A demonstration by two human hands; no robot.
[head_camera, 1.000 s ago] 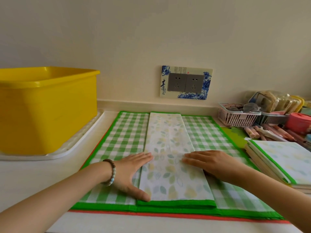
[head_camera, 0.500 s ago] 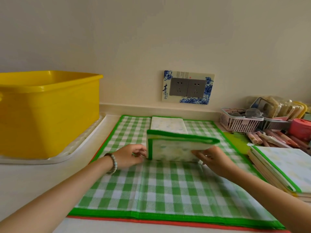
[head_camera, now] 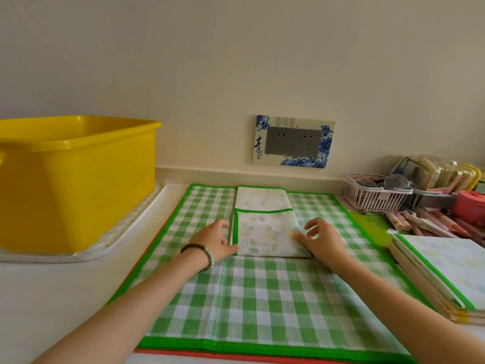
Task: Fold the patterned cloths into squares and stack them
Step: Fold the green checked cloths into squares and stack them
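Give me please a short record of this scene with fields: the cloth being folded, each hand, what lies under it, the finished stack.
Cloth in work: leaf-print cloth, near part folded over far part
Left hand: rests at its left edge
Right hand: fingertips press its right edge
Underneath: green checked cloth, spread flat
Stack: folded cloths, to the right

Both hands flank folded leaf-print cloth (head_camera: 265, 232) on green checked cloth (head_camera: 262, 298); left hand (head_camera: 214, 241), right hand (head_camera: 321, 239) touching edges.

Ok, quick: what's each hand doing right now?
Left hand: open, flat beside the leaf cloth, thumb at its corner.
Right hand: open, a fingertip pressing the cloth's right edge.
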